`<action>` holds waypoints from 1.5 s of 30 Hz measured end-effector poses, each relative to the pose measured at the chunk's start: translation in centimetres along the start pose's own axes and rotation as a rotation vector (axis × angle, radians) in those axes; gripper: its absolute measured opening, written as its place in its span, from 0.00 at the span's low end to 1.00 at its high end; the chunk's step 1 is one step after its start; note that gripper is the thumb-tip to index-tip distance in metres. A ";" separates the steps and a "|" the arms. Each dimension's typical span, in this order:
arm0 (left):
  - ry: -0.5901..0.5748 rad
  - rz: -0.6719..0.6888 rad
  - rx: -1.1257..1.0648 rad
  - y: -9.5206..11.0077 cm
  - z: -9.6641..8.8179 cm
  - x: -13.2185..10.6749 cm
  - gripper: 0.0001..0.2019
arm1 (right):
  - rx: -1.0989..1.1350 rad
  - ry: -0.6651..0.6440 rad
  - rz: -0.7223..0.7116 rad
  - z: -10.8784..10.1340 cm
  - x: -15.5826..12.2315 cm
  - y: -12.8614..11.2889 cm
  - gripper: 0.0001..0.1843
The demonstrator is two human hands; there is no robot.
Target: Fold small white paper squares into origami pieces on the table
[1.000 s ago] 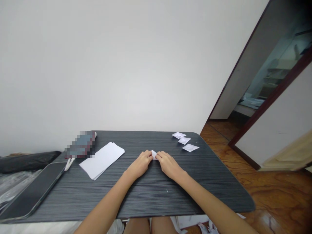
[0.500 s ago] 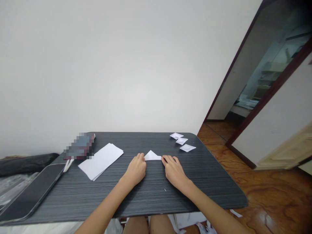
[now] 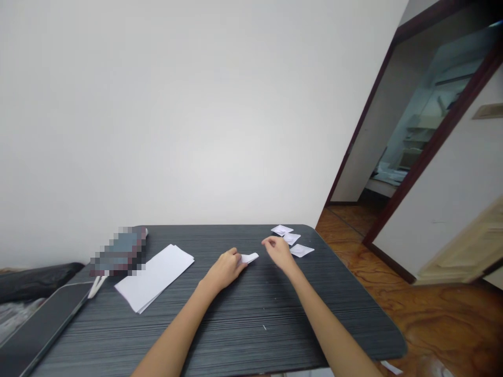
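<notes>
My left hand (image 3: 227, 270) rests on the dark table with its fingers closed over a small folded strip of white paper (image 3: 249, 258). The right end of the strip sticks out past the fingertips, and the rest is hidden under the hand. My right hand (image 3: 279, 251) is off the paper, to its right, with its fingers curled together and nothing visible in them. Just beyond it lie three folded white paper pieces (image 3: 302, 251), each shaped like a diamond.
A stack of white paper sheets (image 3: 155, 277) lies on the left of the table (image 3: 223, 335). Farther left are a blurred-out object (image 3: 120, 254) with a white cable (image 3: 96, 286) and a dark flat panel (image 3: 47, 327). A white wall stands behind the table.
My right hand has let go of the paper's right end and lifted away, curling its fingers. My left hand now covers more of the paper, whose raised peak no longer shows.
</notes>
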State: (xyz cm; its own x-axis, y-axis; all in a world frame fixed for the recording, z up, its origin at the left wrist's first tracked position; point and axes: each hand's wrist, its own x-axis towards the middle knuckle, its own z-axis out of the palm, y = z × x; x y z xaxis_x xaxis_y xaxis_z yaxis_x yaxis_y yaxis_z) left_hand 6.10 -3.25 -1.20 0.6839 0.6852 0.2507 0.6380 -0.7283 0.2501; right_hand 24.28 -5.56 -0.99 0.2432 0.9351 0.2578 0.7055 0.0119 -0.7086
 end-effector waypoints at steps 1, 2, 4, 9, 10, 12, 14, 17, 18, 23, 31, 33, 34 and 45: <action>0.048 -0.016 -0.032 0.0 0.1 -0.1 0.15 | 0.069 -0.051 0.063 0.3 0.1 0.0 0.15; 0.095 -0.027 -0.062 0.1 0.2 -0.2 0.15 | 0.147 -0.171 0.111 0.8 0.0 -0.1 0.19; 0.171 -0.029 -0.111 0.2 0.4 -0.4 0.14 | 0.300 -0.364 0.141 2.0 -0.7 -0.5 0.23; 0.250 -0.029 -0.231 0.8 0.7 -0.4 0.13 | 0.429 -0.334 0.060 4.0 -2.0 -1.6 0.19; 0.263 -0.045 -0.250 0.8 0.8 -0.4 0.12 | 0.404 -0.306 0.044 4.0 -2.1 -1.8 0.17; 0.286 -0.080 -0.274 0.8 1.0 -0.3 0.11 | 0.329 -0.250 0.002 3.7 -2.3 -2.2 0.13; 0.310 -0.106 -0.282 0.6 1.2 -0.3 0.10 | 0.253 -0.199 -0.050 3.4 -2.5 -2.5 0.11; 0.342 -0.143 -0.341 0.3 1.4 -0.3 0.11 | 0.234 -0.132 -0.113 3.1 -2.7 -2.7 0.15; 0.342 -0.162 -0.406 0.1 1.4 -0.2 0.11 | 0.264 -0.118 -0.122 3.1 -2.7 -2.6 0.17; 0.285 -0.223 -0.899 -0.5 0.8 0.2 0.15 | 0.578 -0.094 -0.063 3.2 -2.2 -1.9 0.20; 0.351 -0.267 -1.288 -0.7 -0.6 0.2 0.08 | 0.844 -0.127 -0.099 2.2 -2.1 -2.4 0.13; 0.358 -0.240 -1.298 -0.6 -0.9 0.1 0.08 | 0.792 -0.111 -0.128 2.2 -2.0 -2.5 0.12; 0.354 -0.221 -1.297 -0.5 -1.0 0.1 0.09 | 0.774 -0.097 -0.138 2.2 -2.0 -2.4 0.12; 0.337 -0.164 -1.201 0.3 -0.9 0.1 0.15 | 0.837 -0.097 -0.102 2.5 -1.8 -2.2 0.17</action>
State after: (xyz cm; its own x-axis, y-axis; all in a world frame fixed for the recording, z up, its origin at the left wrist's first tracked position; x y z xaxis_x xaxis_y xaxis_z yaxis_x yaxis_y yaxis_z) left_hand 6.06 -3.34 -0.30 0.3903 0.8641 0.3179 -0.1389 -0.2861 0.9481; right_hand 20.63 -6.38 -1.52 0.1200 0.9409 0.3166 -0.0142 0.3205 -0.9471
